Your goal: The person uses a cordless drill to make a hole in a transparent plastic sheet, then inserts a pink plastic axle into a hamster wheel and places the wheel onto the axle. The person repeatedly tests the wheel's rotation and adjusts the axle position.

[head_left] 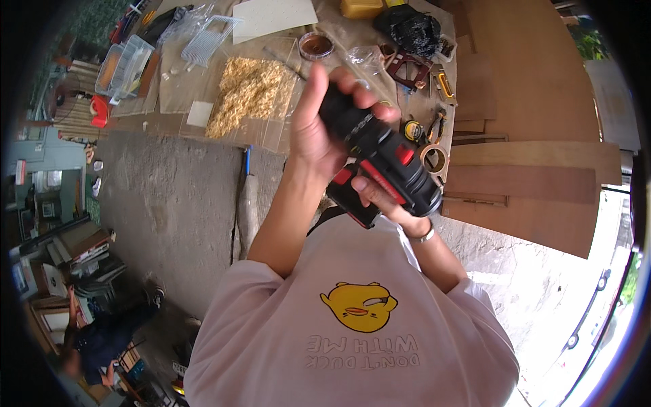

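I hold a black and red cordless drill (393,169) in front of my chest, over the table's near edge. My left hand (315,129) is wrapped around the drill's black chuck (346,119), thumb pointing up. A thin dark bit seems to reach from the chuck toward the far left. My right hand (390,203) grips the drill's handle from below, thumb along its side; part of its fingers is hidden behind the tool. On the table beyond my left hand lies a heap of pale wood shavings (247,91) on a clear sheet.
A round tin of brown paste (316,45), a tape measure (411,129), a tape roll (434,159) and a black plastic bag (408,30) lie on the table. Wooden boards (522,176) stand at right. Clear plastic trays (129,64) sit at left. Another person (102,346) is at lower left.
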Tool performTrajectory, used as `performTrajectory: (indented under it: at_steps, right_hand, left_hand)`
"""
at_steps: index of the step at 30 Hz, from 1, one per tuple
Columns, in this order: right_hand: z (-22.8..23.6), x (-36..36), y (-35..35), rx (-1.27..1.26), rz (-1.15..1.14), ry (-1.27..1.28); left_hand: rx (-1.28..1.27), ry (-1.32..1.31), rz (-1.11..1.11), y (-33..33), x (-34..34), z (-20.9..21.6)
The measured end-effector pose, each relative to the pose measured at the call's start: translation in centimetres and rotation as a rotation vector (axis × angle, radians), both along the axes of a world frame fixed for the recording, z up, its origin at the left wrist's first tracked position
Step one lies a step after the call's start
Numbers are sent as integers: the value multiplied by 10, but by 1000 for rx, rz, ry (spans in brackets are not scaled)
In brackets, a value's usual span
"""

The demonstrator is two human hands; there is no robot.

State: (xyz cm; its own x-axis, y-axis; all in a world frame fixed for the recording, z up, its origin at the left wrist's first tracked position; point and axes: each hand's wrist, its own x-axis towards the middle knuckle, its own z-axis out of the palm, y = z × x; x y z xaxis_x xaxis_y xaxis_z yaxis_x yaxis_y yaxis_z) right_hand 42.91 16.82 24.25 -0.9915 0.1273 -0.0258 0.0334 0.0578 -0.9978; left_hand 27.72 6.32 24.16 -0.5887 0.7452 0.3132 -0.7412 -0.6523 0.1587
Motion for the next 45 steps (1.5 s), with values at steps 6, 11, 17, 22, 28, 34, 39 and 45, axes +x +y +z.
performTrajectory:
  at_steps: [6, 11, 17, 22, 28, 34, 39, 45]
  right_hand:
    - [-21, -7, 6, 256, 163, 259]
    - [-32, 21, -9, 820, 188, 521]
    - [-9, 7, -14, 82, 301, 338]
    - [-14, -6, -5, -397, 332, 9]
    - [-29, -12, -9, -539, 183, -145]
    - [-36, -1, -2, -392, 183, -9]
    - [-40, 10, 14, 238, 258, 431]
    - [-52, 57, -5, 82, 253, 152]
  left_hand:
    - [-9, -34, 122, -35, 15, 1]
    - [-9, 115, 247, -45, 25, 21]
    - [133, 179, 376, -47, 42, 47]
    - [-173, -64, 480, -37, 26, 16]
    - [-416, -206, 509, -35, 14, -1]
    - [-208, -37, 437, -27, 23, 3]
    - [-234, 185, 345, -38, 46, 11]
    - [-227, 95, 308, -50, 72, 45]
